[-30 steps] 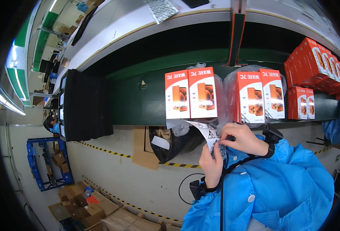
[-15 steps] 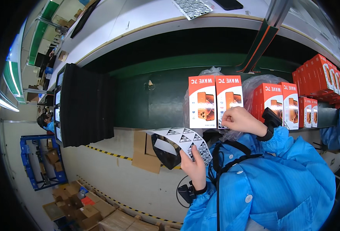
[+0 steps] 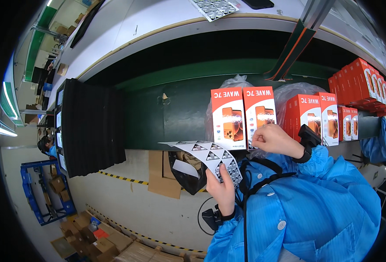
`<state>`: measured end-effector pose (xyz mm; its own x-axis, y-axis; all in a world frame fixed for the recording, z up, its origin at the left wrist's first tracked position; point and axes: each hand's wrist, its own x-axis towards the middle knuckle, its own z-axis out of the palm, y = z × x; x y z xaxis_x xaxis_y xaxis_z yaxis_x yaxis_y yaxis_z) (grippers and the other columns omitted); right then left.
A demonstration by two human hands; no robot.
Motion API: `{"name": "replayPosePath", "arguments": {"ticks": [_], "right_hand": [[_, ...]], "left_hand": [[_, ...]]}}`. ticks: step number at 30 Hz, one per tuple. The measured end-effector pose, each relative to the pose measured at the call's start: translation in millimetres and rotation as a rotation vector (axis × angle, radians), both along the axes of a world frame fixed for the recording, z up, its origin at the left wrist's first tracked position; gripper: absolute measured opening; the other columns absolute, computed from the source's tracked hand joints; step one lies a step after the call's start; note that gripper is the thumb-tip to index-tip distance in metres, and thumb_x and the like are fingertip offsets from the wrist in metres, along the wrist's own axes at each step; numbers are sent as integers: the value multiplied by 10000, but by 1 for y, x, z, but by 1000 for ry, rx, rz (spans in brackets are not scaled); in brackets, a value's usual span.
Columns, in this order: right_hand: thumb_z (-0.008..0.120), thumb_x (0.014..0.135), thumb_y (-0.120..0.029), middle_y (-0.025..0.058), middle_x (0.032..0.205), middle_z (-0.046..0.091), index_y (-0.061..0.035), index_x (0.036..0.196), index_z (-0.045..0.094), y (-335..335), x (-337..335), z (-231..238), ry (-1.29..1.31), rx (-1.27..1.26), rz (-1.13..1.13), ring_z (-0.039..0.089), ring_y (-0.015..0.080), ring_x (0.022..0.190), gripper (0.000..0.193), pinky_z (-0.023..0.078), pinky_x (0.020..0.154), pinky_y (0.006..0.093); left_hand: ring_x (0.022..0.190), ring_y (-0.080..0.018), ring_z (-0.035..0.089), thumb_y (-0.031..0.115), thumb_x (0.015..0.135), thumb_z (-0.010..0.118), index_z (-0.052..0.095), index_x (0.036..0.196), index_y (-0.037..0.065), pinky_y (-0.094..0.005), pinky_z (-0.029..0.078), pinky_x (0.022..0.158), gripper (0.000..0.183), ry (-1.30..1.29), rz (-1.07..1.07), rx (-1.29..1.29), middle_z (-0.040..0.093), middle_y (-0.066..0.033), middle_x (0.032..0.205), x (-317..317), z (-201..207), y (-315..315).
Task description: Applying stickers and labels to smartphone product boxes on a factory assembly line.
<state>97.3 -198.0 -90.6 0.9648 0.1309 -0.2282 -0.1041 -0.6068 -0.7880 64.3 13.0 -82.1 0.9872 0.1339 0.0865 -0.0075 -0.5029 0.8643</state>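
My left hand [image 3: 221, 192] grips the edge of a white label sheet [image 3: 213, 153] printed with rows of black triangles; the thumb lies on top and the sheet curves away leftward. My right hand [image 3: 275, 140] has its fingers curled and pressed together at the lower part of a red and white phone box [image 3: 259, 99]. Whatever the fingertips may hold is hidden, though a small dark patch shows beside them on the box. To its left stands a matching phone box [image 3: 228, 122], its front facing up and its lettering upside down to me.
Clear plastic bags [image 3: 238, 81] lie behind the boxes on the dark green bench [image 3: 184, 109]. More phone boxes [image 3: 304, 114] stand at right, with a further stack [image 3: 354, 85] beyond. A black curtained box [image 3: 94, 126] is at left. Below the bench hangs a black bag [image 3: 186, 177].
The view has shifted slightly. The label sheet's far end has dropped and spread flatter in my left hand. My right hand stays by the same box, almost unmoved.
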Motion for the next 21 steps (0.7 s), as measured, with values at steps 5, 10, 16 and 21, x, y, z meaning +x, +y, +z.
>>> {"name": "replayPosePath", "arguments": {"ticks": [5, 10, 16, 21], "right_hand": [[680, 708, -165, 134, 754, 624, -3, 762, 562, 3, -7, -18, -277, -114, 14, 599, 310, 619, 208, 478, 587, 375], [732, 748, -184, 87, 826, 594, -36, 884, 466, 2, -9, 16, -15, 153, -36, 618, 199, 706, 332, 484, 632, 302], [633, 839, 17, 5, 846, 527, -94, 835, 374, 25, -20, 16, 232, 1066, -146, 544, 62, 812, 282, 452, 713, 206], [645, 814, 9, 23, 833, 516, -63, 833, 429, 33, -15, 19, 9, 855, -229, 520, 87, 782, 228, 440, 703, 232]], "left_hand": [[705, -280, 648, 111, 899, 573, 540, 954, -54, -344, 489, 613, 177, -3, 2, -17, 635, -193, 807, -1, 2, -2], [738, -99, 577, 71, 875, 618, 540, 941, -56, -263, 473, 625, 164, 1, 2, -296, 645, -108, 833, -5, 6, -6], [771, -75, 559, 45, 877, 601, 530, 1004, -48, -219, 463, 670, 173, 80, -156, -524, 624, -95, 895, -16, 3, -2], [894, -114, 556, 44, 910, 546, 497, 1093, -43, -249, 453, 780, 209, 66, -276, -646, 568, -94, 1030, -16, 8, 1]]}}
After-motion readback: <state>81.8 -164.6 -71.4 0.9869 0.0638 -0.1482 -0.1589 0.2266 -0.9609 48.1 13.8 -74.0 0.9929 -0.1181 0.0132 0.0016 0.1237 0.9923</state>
